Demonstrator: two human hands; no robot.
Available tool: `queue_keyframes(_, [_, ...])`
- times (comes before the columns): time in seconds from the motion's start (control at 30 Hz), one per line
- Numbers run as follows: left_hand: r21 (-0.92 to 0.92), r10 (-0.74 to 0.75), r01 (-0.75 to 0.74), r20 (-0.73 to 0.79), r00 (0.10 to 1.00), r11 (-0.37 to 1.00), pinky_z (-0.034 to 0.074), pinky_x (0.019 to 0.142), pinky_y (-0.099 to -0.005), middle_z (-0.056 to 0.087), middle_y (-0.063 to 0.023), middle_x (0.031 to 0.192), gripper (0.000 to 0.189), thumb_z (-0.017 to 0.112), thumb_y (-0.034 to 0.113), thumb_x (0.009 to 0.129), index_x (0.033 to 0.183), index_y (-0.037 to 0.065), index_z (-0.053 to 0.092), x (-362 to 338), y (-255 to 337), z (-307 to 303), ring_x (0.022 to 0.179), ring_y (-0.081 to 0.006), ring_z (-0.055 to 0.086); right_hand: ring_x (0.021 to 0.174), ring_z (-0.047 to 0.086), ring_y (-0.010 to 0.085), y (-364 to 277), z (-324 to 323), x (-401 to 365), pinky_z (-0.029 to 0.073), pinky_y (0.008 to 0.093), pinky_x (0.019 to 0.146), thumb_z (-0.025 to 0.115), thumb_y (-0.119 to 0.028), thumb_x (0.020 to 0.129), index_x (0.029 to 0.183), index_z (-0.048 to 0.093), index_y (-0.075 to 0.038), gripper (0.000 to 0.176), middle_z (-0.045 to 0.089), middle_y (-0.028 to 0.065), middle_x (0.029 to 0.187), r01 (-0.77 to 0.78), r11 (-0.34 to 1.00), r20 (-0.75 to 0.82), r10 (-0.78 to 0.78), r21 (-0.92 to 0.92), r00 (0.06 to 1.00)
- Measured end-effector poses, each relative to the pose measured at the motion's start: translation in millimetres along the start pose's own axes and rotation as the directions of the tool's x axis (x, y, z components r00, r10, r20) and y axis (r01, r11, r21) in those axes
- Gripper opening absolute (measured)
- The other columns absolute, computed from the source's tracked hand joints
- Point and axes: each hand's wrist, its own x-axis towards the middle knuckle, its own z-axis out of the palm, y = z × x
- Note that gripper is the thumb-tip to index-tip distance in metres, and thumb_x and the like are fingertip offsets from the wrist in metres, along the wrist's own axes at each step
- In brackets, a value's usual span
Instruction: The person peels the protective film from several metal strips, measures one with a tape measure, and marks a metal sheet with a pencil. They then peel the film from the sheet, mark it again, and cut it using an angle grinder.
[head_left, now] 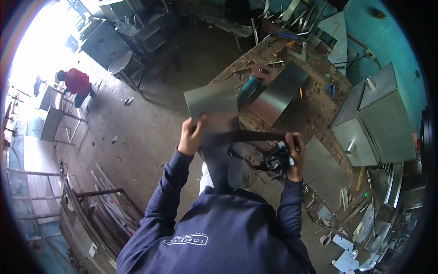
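My left hand (194, 135) grips the left edge of a shiny metal sheet (212, 102), thumb on its face, held up in front of my body. A dark flat strip (262, 135) runs rightward from the sheet to my right hand (295, 155), whose fingers are closed at its end. Beside those fingers is a crumpled black bundle (273, 160) with white and blue bits; I cannot tell whether the hand holds it too. On the worn workbench (315, 109) ahead lie an angle grinder (251, 86) with a reddish disc and another metal sheet (280, 93).
Blue-handled pliers (330, 90) lie on the bench, near a large metal box (383, 118) with pipe stubs. Metal offcuts and papers (346, 260) crowd the lower right. A person in red (77, 82) bends at the far left. Metal lengths (112, 208) lean at lower left.
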Motion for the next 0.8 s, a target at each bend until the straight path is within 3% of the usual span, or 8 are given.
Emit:
queue_keyframes(0.1, [0.018,0.103,-0.102,-0.107,0.989,0.995,0.039,0.062,-0.0212,0.054,0.0051,0.077,0.024,0.055,0.023,0.099,0.093,0.001,0.061,7,15,-12,0.071,-0.0045,0.046,0.075,0.051,0.0130,36,-29,-37,0.040,0.0238,0.078,0.061,-0.029,0.094,0.095,0.061,-0.001,0.028,0.054,0.0006,0.084,0.268,0.926,-0.058,-0.292,-0.265,0.955])
queue_keyframes(0.17, [0.081,0.146,-0.134,-0.152,0.978,0.988,0.041,0.063,-0.0213,0.057,0.0039,0.079,0.025,0.056,0.024,0.099,0.094,0.001,0.062,18,4,-35,0.071,-0.0050,0.049,0.071,0.056,0.0102,30,-50,-59,0.047,0.0252,0.068,0.061,-0.031,0.094,0.091,0.059,-0.008,0.024,0.057,0.0005,0.080,-0.361,0.892,-0.264,0.430,0.271,0.863])
queue_keyframes(0.37, [-0.299,0.020,-0.167,-0.438,0.899,0.939,0.051,0.069,-0.0264,0.066,-0.0065,0.100,0.034,0.060,0.028,0.096,0.110,-0.003,0.062,67,11,-71,0.082,-0.0128,0.063,0.067,0.061,0.0166,112,-208,-166,0.053,0.0323,0.065,0.049,-0.042,0.098,0.096,0.060,-0.010,0.034,0.062,0.0033,0.076,-0.279,0.540,-0.154,0.623,0.794,0.767])
queue_keyframes(0.6, [-0.458,0.002,-0.162,-0.329,0.944,0.874,0.055,0.068,-0.0322,0.065,-0.0082,0.100,0.034,0.062,0.032,0.094,0.108,0.001,0.061,146,39,-39,0.083,-0.0190,0.065,0.079,0.062,0.0203,-14,-266,-245,0.054,0.0376,0.077,0.046,-0.042,0.099,0.094,0.059,-0.011,0.034,0.062,0.0046,0.083,-0.040,0.896,-0.890,0.445,0.443,0.099])
queue_keyframes(0.63, [-0.471,-0.021,-0.123,-0.290,0.957,0.874,0.055,0.069,-0.0328,0.065,-0.0085,0.100,0.035,0.062,0.033,0.094,0.109,0.001,0.060,156,43,-36,0.084,-0.0198,0.065,0.090,0.062,0.0197,-29,-290,-281,0.052,0.0348,0.082,0.054,-0.026,0.089,0.104,0.059,-0.009,0.023,0.062,0.0072,0.099,-0.176,0.984,-0.914,0.074,0.003,0.400])
queue_keyframes(0.7, [-0.550,-0.076,-0.060,-0.221,0.972,0.833,0.056,0.070,-0.0357,0.064,-0.0092,0.102,0.039,0.063,0.035,0.092,0.110,0.001,0.059,174,58,-13,0.087,-0.0221,0.065,0.100,0.062,0.0175,-60,-330,-345,0.051,0.0307,0.087,0.063,-0.009,0.080,0.113,0.058,-0.006,0.033,0.061,0.0097,0.114,-0.236,0.557,-0.514,-0.416,-0.796,0.750])
queue_keyframes(0.77, [-0.542,-0.064,-0.044,-0.179,0.982,0.839,0.056,0.071,-0.0364,0.064,-0.0094,0.102,0.040,0.064,0.035,0.092,0.112,0.000,0.058,194,60,14,0.087,-0.0226,0.065,0.099,0.062,0.0160,-77,-325,-363,0.051,0.0294,0.086,0.063,-0.008,0.081,0.112,0.058,-0.005,0.032,0.061,0.0095,0.114,-0.277,0.108,-0.294,-0.489,-0.955,0.821])
queue_keyframes(0.8, [-0.525,-0.059,-0.035,-0.162,0.985,0.850,0.056,0.071,-0.0371,0.063,-0.0095,0.102,0.041,0.065,0.035,0.092,0.113,0.000,0.058,205,60,27,0.088,-0.0231,0.065,0.098,0.061,0.0160,-77,-314,-366,0.051,0.0295,0.084,0.061,-0.008,0.083,0.113,0.059,-0.005,0.031,0.060,0.0097,0.115,-0.286,0.102,-0.299,-0.472,-0.953,0.829])
